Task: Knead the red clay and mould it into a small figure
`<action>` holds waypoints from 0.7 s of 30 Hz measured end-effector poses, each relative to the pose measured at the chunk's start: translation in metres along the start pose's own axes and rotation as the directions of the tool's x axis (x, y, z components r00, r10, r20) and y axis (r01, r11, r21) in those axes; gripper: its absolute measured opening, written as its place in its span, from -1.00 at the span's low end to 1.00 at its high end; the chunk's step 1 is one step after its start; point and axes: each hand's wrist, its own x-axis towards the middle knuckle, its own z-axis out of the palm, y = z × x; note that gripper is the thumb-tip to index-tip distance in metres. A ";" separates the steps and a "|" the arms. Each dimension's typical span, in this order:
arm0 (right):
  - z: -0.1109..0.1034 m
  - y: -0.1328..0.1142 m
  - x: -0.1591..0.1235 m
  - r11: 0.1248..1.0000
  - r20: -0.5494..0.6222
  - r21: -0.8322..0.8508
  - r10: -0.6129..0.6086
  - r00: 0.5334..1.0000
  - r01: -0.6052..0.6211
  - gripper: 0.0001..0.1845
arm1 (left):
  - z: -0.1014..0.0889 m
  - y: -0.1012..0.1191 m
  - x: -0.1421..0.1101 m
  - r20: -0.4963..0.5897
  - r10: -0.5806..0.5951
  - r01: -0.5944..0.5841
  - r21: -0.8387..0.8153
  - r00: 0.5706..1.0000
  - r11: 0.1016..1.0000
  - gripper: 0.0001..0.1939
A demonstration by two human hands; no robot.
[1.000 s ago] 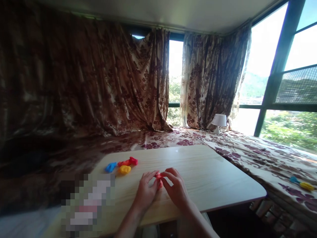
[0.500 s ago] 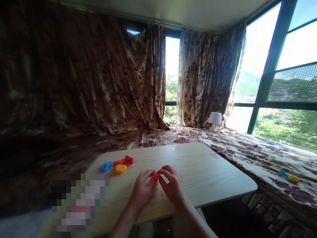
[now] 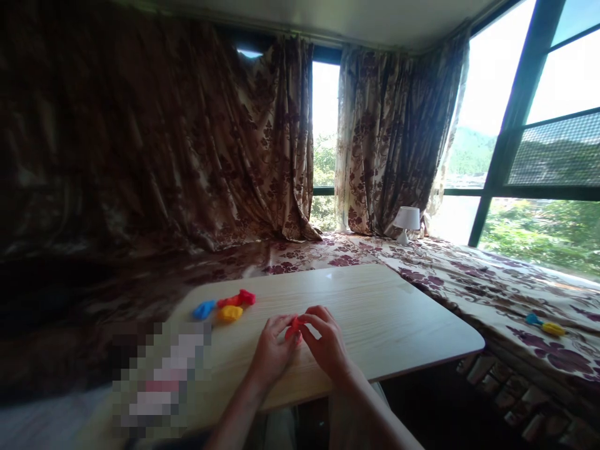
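Over the near half of the light wooden table [image 3: 375, 312], both my hands meet at a small, soft-looking red piece [image 3: 294, 330]. My left hand [image 3: 273, 347] holds it from the left between thumb and fingers. From the right, my right hand [image 3: 327, 340] pinches its upper part with thumb and forefinger. The fingers hide much of the piece, so its exact kind cannot be made out. To the left on the tabletop lie similar crumpled pieces, a blue one [image 3: 204, 309], a yellow one [image 3: 230, 314] and a red one [image 3: 246, 297], close together.
A blurred-out patch [image 3: 164, 381] covers the table's left side. Beyond the table spreads a flowered cover [image 3: 450, 275] with a white lamp [image 3: 407, 220] at the back. On its right part lie a small blue piece [image 3: 533, 319] and a yellow piece [image 3: 553, 329]. Patterned curtains [image 3: 379, 144] hang behind.
The camera view has shifted slightly. Both hands stay at the red piece, with only a small change in the fingers. The pieces on the table look undisturbed.
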 end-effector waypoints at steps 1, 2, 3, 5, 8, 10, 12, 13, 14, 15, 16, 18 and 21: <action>0.000 0.000 0.000 1.000 -0.005 0.004 0.001 1.000 -0.001 -0.85 | 0.000 0.000 0.000 -0.002 -0.004 0.004 0.005 1.000 1.000 -0.68; 0.000 0.001 0.000 1.000 -0.011 0.010 0.002 1.000 -0.001 -0.85 | 0.001 -0.001 0.000 -0.005 -0.009 0.009 0.010 1.000 1.000 -0.68; 0.001 0.001 0.000 1.000 -0.013 0.017 0.000 1.000 0.000 -0.85 | 0.001 -0.001 0.000 -0.008 -0.013 0.013 0.013 1.000 1.000 -0.68; 0.000 0.001 0.000 1.000 -0.012 0.023 0.001 1.000 -0.001 -0.86 | 0.002 -0.002 0.000 -0.008 -0.017 0.017 0.017 1.000 1.000 -0.68; 0.000 -0.001 0.001 1.000 -0.015 0.012 0.006 1.000 -0.005 -0.85 | 0.002 -0.004 0.001 -0.015 0.008 -0.007 0.033 1.000 0.999 -0.70; 0.001 -0.002 0.001 1.000 -0.015 0.010 0.004 1.000 -0.004 -0.85 | 0.002 -0.005 0.001 -0.034 0.038 -0.036 0.052 0.999 0.998 -0.73; 0.001 -0.001 0.001 1.000 -0.019 0.012 0.004 1.000 -0.004 -0.84 | 0.000 -0.005 0.002 -0.034 0.062 -0.060 0.062 0.997 0.996 -0.75; 0.002 -0.001 0.001 1.000 -0.024 0.011 0.006 1.000 -0.006 -0.80 | 0.000 -0.004 0.002 -0.030 0.065 -0.063 0.061 0.997 0.996 -0.75; 0.002 0.000 0.001 1.000 -0.030 0.007 0.009 1.000 -0.009 -0.76 | -0.001 -0.004 0.002 -0.025 0.064 -0.063 0.056 0.998 0.996 -0.75; 0.003 0.001 0.000 1.000 -0.033 0.000 0.014 0.999 -0.014 -0.74 | -0.002 -0.003 0.001 -0.018 0.062 -0.061 0.049 0.998 0.997 -0.74; 0.003 0.002 0.000 1.000 -0.035 -0.007 0.017 0.999 -0.018 -0.75 | -0.002 -0.003 0.001 -0.015 0.055 -0.054 0.041 0.998 0.998 -0.74; 0.003 0.004 0.000 1.000 -0.032 -0.020 0.022 0.999 -0.022 -0.80 | -0.003 -0.002 0.001 -0.012 0.033 -0.033 0.022 0.999 0.999 -0.72; 0.003 0.005 0.000 0.999 -0.030 -0.040 0.025 0.999 -0.026 -0.84 | -0.002 -0.002 0.001 -0.005 -0.005 0.005 -0.010 1.000 1.000 -0.70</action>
